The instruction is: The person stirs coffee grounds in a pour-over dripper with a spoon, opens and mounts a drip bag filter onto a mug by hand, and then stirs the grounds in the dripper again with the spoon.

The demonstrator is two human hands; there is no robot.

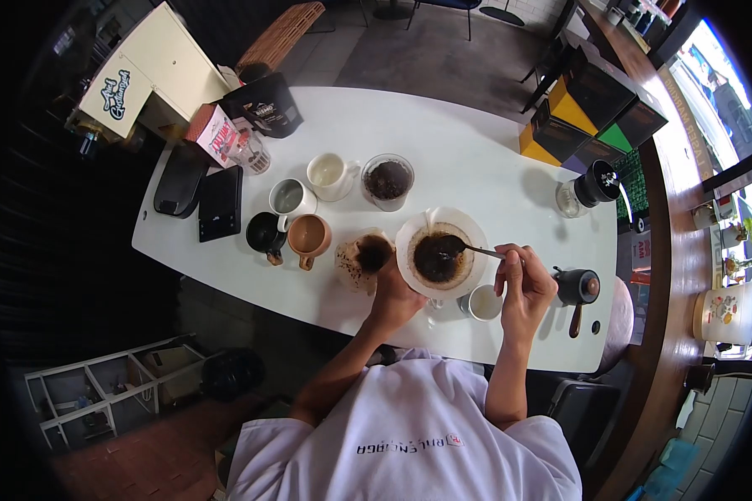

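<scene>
My right hand (526,288) pinches the handle of a spoon (481,250), whose bowl dips into dark wet coffee grounds (437,257). Those grounds sit inside a white paper filter in a coffee dripper (474,230). At the dripper's left side, my left hand (398,294) is closed against it, with some fingers hidden. A stained paper filter (347,260) with dark grounds lies just left of that hand. Beyond the dripper stands a clear cup (388,181) holding dark grounds. A small glass (483,303) is near the dripper's lower right edge.
A white cup (329,174), grey-white mug (291,199), black mug (265,234) and brown mug (309,235) cluster left. A black scale (221,204) and black pouch (269,106) lie beyond. Rightward are a hand grinder (589,188), a lidded black pot (577,286) and stacked boxes (589,104).
</scene>
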